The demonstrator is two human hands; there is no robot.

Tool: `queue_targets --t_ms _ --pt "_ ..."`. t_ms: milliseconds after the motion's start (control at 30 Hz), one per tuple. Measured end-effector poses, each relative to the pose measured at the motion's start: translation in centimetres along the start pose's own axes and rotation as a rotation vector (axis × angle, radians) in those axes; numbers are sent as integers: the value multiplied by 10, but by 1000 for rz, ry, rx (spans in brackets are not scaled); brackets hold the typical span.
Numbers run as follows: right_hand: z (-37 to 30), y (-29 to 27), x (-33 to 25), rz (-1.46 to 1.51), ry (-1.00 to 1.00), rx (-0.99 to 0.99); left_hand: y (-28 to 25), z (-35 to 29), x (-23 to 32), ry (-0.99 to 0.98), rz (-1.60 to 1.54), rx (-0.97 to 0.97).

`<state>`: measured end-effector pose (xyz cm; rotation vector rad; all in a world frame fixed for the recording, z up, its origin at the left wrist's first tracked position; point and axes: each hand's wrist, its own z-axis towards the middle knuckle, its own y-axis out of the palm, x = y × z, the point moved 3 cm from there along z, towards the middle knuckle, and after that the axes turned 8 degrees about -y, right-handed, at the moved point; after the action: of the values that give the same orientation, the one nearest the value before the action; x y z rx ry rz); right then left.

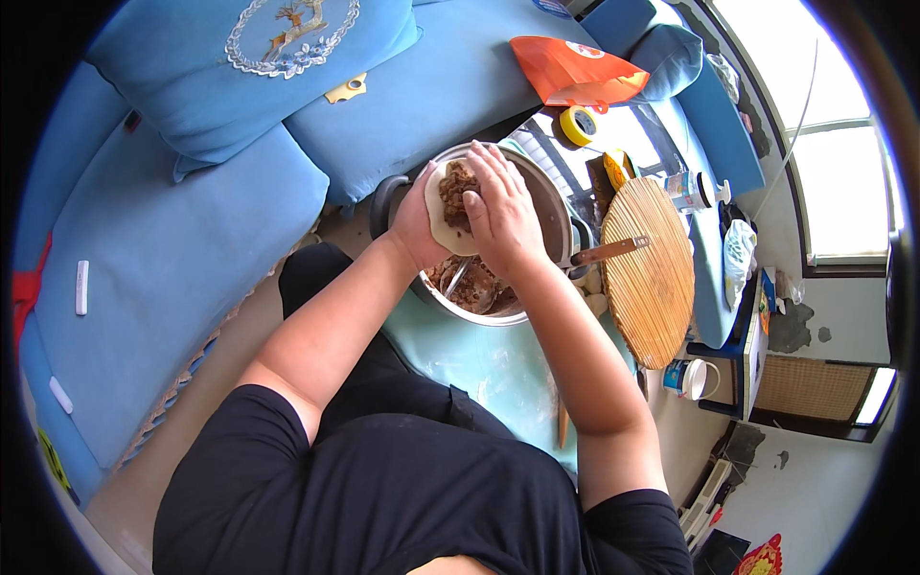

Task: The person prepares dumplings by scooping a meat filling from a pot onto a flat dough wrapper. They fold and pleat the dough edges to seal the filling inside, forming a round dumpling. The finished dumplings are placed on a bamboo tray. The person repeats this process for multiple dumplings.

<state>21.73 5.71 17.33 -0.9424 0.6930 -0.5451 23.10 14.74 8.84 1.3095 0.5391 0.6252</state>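
My left hand [414,218] cups a round dough wrapper [437,230] from beneath, over the pot. A mound of brown minced filling [457,192] lies in the middle of the wrapper. My right hand [503,211] leans against the wrapper's right side with its fingers stretched out and the thumb at the filling; it covers that edge. Under both hands stands a metal pot [546,196] with dark handles. More brown filling [474,290] lies at its bottom, along with a shiny metal utensil [455,278]. A wooden handle [610,251] sticks out past the pot's right rim.
A round slatted wooden board [652,278] stands right of the pot. The pale green table surface [470,364] carries white smudges. Yellow tape [578,126] and an orange bag [575,72] lie beyond. Blue sofa cushions [192,249] fill the left; a white bucket [688,379] sits at right.
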Motion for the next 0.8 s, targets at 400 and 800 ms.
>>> queue_targets --t_ms 400,800 --pt "7 3 -2 29 -83 25 3 2 0 42 53 131" --pt "3 20 -7 -121 -174 -9 -4 3 1 36 34 65"
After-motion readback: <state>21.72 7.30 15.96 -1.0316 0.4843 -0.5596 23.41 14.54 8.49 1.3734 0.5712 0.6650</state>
